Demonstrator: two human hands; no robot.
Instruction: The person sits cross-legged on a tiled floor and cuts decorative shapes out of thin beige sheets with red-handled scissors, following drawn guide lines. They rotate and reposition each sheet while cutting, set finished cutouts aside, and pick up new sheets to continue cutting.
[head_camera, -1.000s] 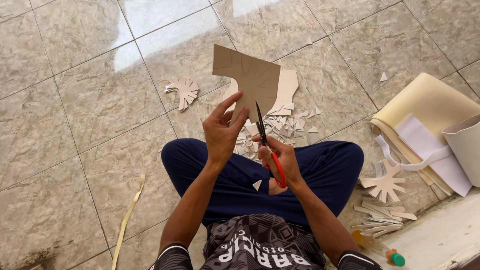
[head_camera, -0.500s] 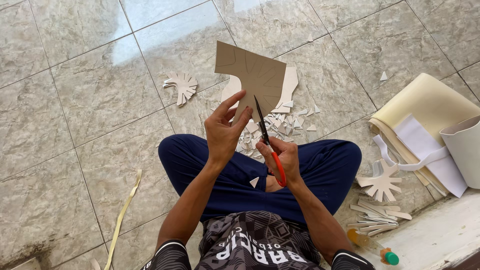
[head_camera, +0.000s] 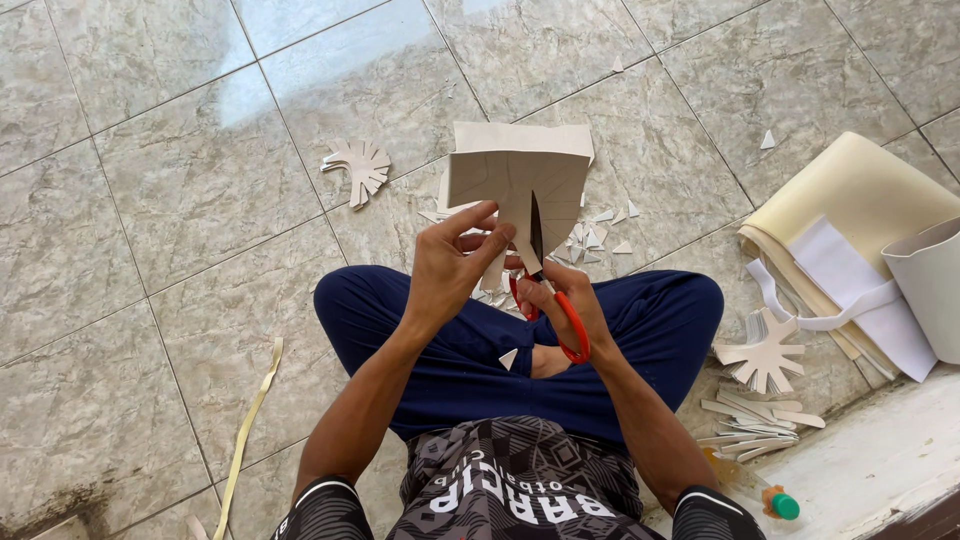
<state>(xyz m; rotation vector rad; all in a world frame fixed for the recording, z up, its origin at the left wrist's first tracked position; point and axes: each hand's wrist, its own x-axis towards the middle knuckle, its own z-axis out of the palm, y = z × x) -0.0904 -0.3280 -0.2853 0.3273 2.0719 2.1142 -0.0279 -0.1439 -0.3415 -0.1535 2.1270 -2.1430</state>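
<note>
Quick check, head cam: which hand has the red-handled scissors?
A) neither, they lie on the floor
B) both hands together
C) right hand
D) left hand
C: the right hand has its fingers through the red loops of the scissors, blade up into the sheet, while the left hand pinches the sheet's lower edge.

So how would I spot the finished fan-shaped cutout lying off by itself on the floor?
Start at the person's left hand, which holds the tan card that the red-handled scissors cut. Look up and left across the tile floor to a small pale cutout with splayed fingers. Unlike the similar cutouts heaped by the rolled sheets, it lies alone.
</note>
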